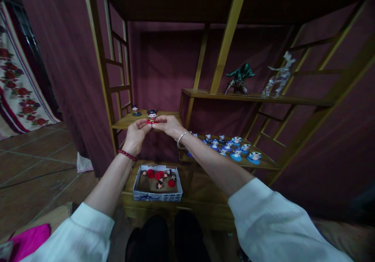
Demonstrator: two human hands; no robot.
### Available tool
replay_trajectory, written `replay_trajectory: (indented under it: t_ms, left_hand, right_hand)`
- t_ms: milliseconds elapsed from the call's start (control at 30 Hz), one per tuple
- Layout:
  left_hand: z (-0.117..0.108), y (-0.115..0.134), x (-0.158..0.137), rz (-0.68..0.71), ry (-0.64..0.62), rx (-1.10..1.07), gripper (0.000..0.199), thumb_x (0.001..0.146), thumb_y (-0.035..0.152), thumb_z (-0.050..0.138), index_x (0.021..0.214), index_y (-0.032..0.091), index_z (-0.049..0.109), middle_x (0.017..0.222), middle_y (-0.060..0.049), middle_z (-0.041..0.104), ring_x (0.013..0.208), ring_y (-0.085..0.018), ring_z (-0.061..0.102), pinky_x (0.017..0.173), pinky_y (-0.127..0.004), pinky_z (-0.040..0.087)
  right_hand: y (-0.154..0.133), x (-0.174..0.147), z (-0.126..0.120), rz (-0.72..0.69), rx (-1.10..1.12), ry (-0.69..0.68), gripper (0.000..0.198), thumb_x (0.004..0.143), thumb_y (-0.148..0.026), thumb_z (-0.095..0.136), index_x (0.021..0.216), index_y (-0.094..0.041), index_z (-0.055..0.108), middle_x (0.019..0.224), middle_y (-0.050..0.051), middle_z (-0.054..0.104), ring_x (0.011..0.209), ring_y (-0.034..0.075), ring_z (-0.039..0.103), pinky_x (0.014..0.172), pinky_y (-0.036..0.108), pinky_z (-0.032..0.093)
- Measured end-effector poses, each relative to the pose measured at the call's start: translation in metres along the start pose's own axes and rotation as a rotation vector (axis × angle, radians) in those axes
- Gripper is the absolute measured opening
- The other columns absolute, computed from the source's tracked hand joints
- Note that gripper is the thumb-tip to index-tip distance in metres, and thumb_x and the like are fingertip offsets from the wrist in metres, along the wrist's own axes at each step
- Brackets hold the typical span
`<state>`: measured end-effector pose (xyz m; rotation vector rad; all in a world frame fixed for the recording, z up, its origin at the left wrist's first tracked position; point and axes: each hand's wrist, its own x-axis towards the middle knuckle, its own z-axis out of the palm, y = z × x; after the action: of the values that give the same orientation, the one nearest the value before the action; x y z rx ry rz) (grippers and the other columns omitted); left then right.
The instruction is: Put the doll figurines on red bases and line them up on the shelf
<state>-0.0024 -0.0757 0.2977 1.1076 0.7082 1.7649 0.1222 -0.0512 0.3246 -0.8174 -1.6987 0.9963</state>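
Between my two hands is a small figurine (pixel 152 115) with black hair in two buns and a red base. My left hand (pixel 135 136) pinches the base from the left. From the right, my right hand (pixel 170 126) grips the same base with its fingertips. Both hands are at the front edge of the left wooden shelf (pixel 123 121); whether the base touches the wood I cannot tell. A similar figurine (pixel 135 110) on a dark base stands at the back left of that shelf. Below, an open cardboard box (pixel 158 196) holds several more figurines with red bases, lying loose.
Several blue and purple figurines (pixel 236 154) stand on the lower right shelf (pixel 265 163). Higher up, a dark green statue (pixel 240 78) and a clear, shiny animal statue (pixel 279 76) share the middle shelf (pixel 258 97). Wooden posts (pixel 230 35) and side lattices frame the unit.
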Motion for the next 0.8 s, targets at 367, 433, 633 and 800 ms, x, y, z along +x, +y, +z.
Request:
replay_trajectory:
  t_ms: [367, 433, 633, 800]
  left_hand:
    - [-0.01, -0.004, 0.034, 0.037, 0.016, 0.263, 0.026, 0.048, 0.016, 0.07, 0.073, 0.013, 0.063, 0.07, -0.004, 0.063, 0.066, -0.015, 0.057, 0.077, -0.034, 0.041]
    - [-0.015, -0.005, 0.039, 0.07, 0.007, 0.341, 0.023, 0.05, 0.016, 0.069, 0.072, 0.015, 0.064, 0.07, -0.004, 0.064, 0.069, -0.017, 0.057, 0.078, -0.034, 0.041]
    - [-0.032, -0.007, 0.052, 0.156, -0.045, 0.561, 0.019, 0.055, 0.015, 0.064, 0.073, 0.02, 0.065, 0.075, -0.004, 0.067, 0.081, -0.021, 0.059, 0.081, -0.032, 0.041]
    - [-0.039, 0.0, 0.06, 0.117, -0.16, 0.744, 0.028, 0.059, 0.016, 0.058, 0.086, 0.022, 0.063, 0.089, -0.003, 0.067, 0.092, -0.02, 0.057, 0.086, -0.031, 0.04]
  right_hand:
    - [0.015, 0.031, 0.004, 0.02, -0.149, 0.075, 0.019, 0.056, -0.014, 0.067, 0.073, -0.012, 0.059, 0.067, -0.001, 0.059, 0.063, 0.008, 0.053, 0.07, 0.026, 0.044]
    - [0.017, 0.036, 0.006, 0.025, -0.19, 0.095, 0.018, 0.057, -0.016, 0.067, 0.073, -0.012, 0.059, 0.066, -0.001, 0.059, 0.062, 0.008, 0.053, 0.069, 0.025, 0.044]
    - [0.032, 0.057, 0.007, 0.037, -0.272, 0.128, 0.022, 0.053, -0.021, 0.071, 0.072, -0.013, 0.062, 0.065, -0.001, 0.061, 0.064, 0.011, 0.055, 0.068, 0.025, 0.044]
    - [0.041, 0.075, 0.006, 0.03, -0.335, 0.145, 0.022, 0.051, -0.023, 0.073, 0.07, -0.014, 0.065, 0.063, -0.002, 0.062, 0.064, 0.011, 0.056, 0.066, 0.022, 0.043]
